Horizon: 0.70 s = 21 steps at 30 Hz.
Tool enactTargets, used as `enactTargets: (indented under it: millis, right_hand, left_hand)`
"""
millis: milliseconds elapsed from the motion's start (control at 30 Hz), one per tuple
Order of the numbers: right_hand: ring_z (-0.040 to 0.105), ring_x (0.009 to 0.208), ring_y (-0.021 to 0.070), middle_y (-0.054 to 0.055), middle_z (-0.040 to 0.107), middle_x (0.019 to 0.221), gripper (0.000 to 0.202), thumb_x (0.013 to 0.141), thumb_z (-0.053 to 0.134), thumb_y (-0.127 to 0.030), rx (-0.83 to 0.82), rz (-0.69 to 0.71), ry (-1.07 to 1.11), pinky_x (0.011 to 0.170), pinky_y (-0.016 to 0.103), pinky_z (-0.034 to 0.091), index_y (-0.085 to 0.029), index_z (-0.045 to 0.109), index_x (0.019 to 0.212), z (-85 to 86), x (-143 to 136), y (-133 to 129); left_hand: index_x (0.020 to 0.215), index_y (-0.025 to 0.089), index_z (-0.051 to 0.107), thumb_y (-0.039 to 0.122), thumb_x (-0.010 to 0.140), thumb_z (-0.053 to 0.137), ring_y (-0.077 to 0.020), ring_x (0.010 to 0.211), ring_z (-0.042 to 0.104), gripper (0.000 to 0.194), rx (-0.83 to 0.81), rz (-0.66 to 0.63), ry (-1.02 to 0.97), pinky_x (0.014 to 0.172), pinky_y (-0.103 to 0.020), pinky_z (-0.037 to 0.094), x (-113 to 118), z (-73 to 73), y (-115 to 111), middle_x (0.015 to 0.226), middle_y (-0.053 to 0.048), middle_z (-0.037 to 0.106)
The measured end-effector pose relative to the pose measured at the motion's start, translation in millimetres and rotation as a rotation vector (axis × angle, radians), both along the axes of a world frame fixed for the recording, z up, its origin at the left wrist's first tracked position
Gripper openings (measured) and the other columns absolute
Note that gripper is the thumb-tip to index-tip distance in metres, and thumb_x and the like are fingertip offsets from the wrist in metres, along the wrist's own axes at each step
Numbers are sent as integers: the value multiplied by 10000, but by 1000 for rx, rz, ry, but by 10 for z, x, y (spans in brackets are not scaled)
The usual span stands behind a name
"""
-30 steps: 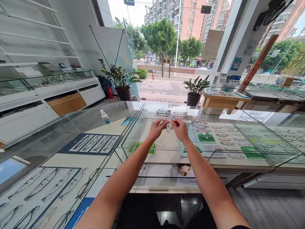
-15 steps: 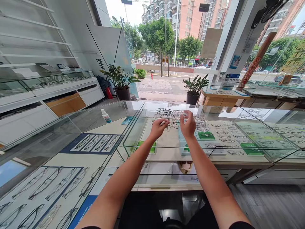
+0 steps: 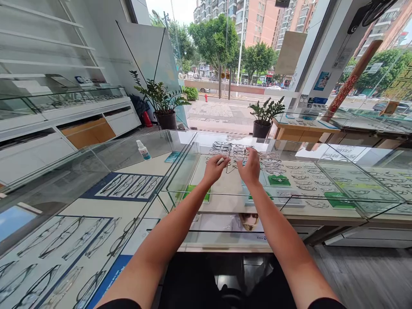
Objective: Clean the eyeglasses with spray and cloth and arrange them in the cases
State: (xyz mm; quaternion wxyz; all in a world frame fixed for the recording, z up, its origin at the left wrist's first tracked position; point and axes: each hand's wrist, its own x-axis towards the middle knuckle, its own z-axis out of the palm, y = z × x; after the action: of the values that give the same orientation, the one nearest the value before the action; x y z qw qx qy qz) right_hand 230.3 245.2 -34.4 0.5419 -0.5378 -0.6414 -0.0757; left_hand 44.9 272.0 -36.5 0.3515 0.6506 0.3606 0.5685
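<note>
Two plants (image 3: 162,101) stand beyond the glass counter (image 3: 222,186); left grip (image 3: 213,169) pinches glasses (image 3: 228,166), right grip (image 3: 250,169) unclear.

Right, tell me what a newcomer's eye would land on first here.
Probably the two hands at mid-picture: the left hand holding thin eyeglasses, the right hand close beside it. Next, the glass display counter around and below them, with rows of frames. Beyond it, a leafy potted plant stands left of centre.
</note>
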Motion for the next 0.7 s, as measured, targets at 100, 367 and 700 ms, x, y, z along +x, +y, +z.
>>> enactTargets:
  millis: [100,367,700]
  right_hand:
    - [598,1366,375,222,653,1464,570,891,562,-120,-21,-39,-33,1180,557,503,-180,535,1457,0,13,9]
    - [573,1363,376,207,656,1471,547,890,574,-129,-112,-94,-72,1141,548,485,-183,572,1434,-32,-14,10]
    - [606,1332,379,178,715,1397,422,952,664,-273,-143,30,-112,1161,560,488,-200,645,1367,-44,-114,-76]
  left_hand:
    - [876,219,807,663,858,841,-177,721,585,445,-3,18,-62,711,-309,502,-21,31,17,743,-21,670]
    - [857,201,815,676,764,910,-143,682,520,493,-27,105,-204,655,-285,471,-105,133,47,708,-4,606]
    - [869,197,804,675,794,902,-158,693,552,493,-22,67,-159,690,-318,497,-122,137,21,744,-18,646]
